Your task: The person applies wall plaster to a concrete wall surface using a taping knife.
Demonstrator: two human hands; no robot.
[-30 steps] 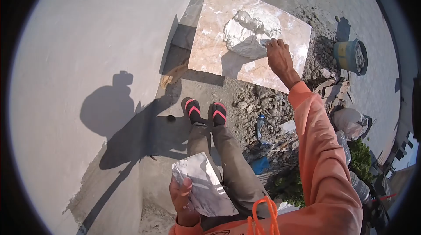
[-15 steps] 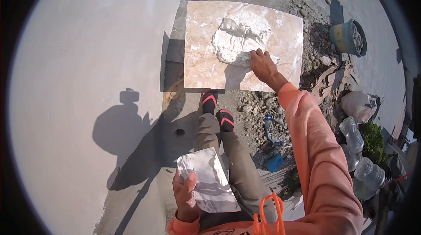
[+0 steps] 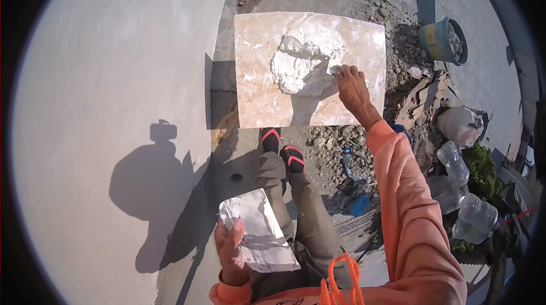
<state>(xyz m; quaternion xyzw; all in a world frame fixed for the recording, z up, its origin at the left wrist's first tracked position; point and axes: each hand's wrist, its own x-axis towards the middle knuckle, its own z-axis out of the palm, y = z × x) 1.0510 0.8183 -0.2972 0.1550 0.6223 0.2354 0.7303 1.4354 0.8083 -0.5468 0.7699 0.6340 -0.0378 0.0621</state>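
My left hand [image 3: 232,251] grips a flat rectangular plate [image 3: 266,235] smeared with white paste, held low in front of my legs with the thumb on its face. My right arm reaches forward, and my right hand [image 3: 354,90] is closed on a putty knife [image 3: 334,69], most of it hidden by the fingers. Its paste-covered end is at the right side of a white putty mound [image 3: 304,75]. That mound sits on a beige marbled board [image 3: 259,106] with white smears, and a deep crease crosses its upper part.
A pale wall [image 3: 102,77] rises close on the left. Right of the board are rubble [image 3: 406,49], a blue bucket [image 3: 442,42], a white sack [image 3: 460,126] and clear plastic bottles [image 3: 478,214]. My sandalled feet [image 3: 293,158] stand just below the board.
My right hand has shifted slightly right relative to the putty mound, and the knife's end now shows on its left side. The left hand still holds the plate. The view has tilted a little.
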